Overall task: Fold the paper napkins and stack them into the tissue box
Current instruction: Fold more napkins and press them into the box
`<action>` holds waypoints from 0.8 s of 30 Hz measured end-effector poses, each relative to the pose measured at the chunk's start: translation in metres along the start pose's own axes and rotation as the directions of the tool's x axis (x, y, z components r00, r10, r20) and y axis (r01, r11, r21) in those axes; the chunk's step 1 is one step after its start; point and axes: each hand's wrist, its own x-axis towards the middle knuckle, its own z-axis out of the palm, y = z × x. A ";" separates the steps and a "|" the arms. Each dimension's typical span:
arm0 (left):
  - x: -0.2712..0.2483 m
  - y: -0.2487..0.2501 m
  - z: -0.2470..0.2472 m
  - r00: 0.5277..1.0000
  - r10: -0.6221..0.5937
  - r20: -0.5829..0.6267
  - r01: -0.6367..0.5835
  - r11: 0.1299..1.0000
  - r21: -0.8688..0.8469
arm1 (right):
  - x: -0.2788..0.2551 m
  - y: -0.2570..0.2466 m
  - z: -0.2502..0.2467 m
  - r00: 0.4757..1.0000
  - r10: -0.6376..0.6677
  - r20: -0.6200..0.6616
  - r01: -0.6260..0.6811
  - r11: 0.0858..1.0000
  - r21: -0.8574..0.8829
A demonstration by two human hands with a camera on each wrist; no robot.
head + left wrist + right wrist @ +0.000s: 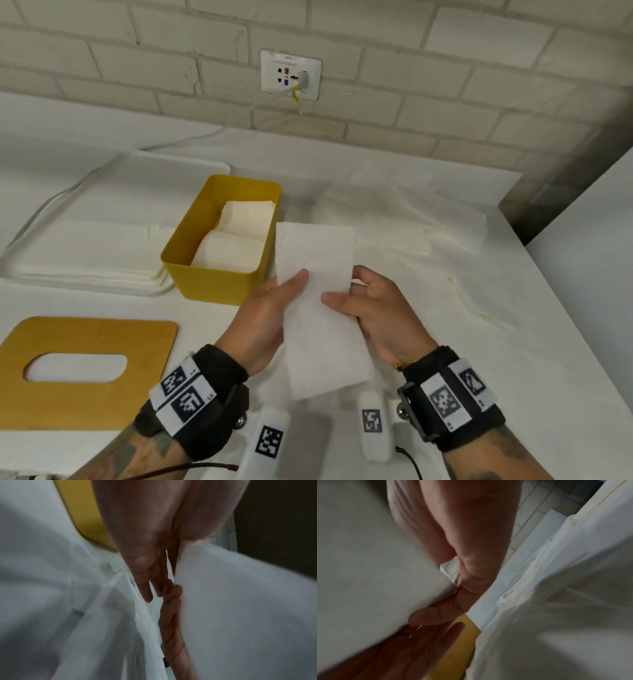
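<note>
Held up just right of the yellow tissue box (219,240): a long white paper napkin (318,308), folded into a narrow rectangle, soft and faintly fibrous, its far end level with the box's right wall, its near end drooping toward the wrists; pinched on its left edge by the left hand (270,315), thumb flat on top, fingers (147,588) underneath and lying close together; pinched on its right edge by the right hand (373,308), thumb laid across the top face, fingers (435,614) curled beneath the sheet, the index raised a little at the edge.

Inside the box, a smooth rounded-corner plastic tub, open on top: two piles of folded napkins (239,236), cream-white and squarish, one at the far end, one at the near end.

Left of the box: a shallow white tray (113,164) with rounded corners, holding a flat stack of unfolded napkin sheets (85,253); nearer than the box and to its left: a flat wooden lid (85,373), mustard-brown, rounded corners, an oval slot cut through its middle.

Right of the box: thin crumpled white sheets (411,226) spread over the white table (548,359); beyond the box: a pale brick wall with a white socket plate (291,75).
</note>
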 end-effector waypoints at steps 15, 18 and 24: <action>-0.008 0.002 -0.046 0.986 -0.048 -0.157 0.037 0.996 -0.077 | 0.021 0.013 -0.024 0.950 0.139 -0.280 -0.304 0.614 -0.728; -0.009 0.002 -0.049 0.983 -0.052 -0.178 0.040 0.997 -0.070 | 0.023 0.006 -0.019 0.933 0.136 -0.333 -0.355 0.496 -0.793; -0.013 0.001 -0.054 0.971 -0.036 -0.235 0.018 0.997 -0.079 | 0.029 0.008 -0.019 0.959 0.080 -0.270 -0.276 0.460 -0.844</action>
